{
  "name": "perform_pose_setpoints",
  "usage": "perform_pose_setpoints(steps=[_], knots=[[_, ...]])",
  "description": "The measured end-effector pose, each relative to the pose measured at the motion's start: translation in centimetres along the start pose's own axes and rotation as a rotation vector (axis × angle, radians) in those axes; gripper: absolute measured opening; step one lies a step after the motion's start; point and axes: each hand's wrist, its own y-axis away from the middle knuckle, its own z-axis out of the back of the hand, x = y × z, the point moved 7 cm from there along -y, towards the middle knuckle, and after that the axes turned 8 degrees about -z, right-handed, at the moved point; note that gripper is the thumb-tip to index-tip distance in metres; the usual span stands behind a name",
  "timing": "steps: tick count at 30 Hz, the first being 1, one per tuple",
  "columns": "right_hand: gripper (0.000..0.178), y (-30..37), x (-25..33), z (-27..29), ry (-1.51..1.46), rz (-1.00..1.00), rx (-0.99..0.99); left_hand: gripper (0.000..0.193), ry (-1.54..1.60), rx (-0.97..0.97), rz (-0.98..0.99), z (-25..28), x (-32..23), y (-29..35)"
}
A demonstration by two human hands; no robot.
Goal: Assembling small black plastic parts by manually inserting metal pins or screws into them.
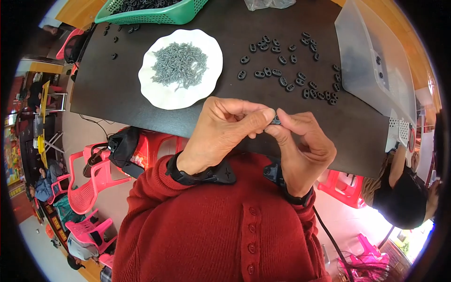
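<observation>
In front of my chest, both hands meet at a small black cord lock [276, 121], mostly hidden by fingertips. My left hand [221, 129] pinches it from the left with thumb and fingers. From the other side, my right hand [307, 145] grips it between thumb and forefinger. Beyond the left hand stands a white wavy-rimmed plate [149, 89] heaped with small metal springs [181, 65]. Several black two-hole cord locks [282, 60] lie scattered on the dark table beyond the right hand.
A green basket [176, 14] of black pieces stands at the far left, with loose black bits [114, 56] near it. On the right sits a clear plastic bin [366, 56]. Another person [399, 188] is at the right, and red chairs [94, 178] stand left.
</observation>
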Motion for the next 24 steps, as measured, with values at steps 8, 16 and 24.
perform_pose_setpoints(steps=[8, 16, 24], knots=[[0.031, -0.2, 0.2, 0.0, -0.065, -0.032, 0.007, 0.019, 0.073, 0.001, -0.046, 0.1, -0.1, 0.5], [0.032, -0.2, 0.8, 0.6, -0.055, -0.044, 0.024, 0.039, 0.168, 0.042, 0.010, -0.3, -0.5, 0.2], [0.033, 0.3, 0.5, 1.4, -0.043, -0.015, 0.070, 0.012, -0.053, 0.045, -0.006, -1.0, -0.6, 0.0]])
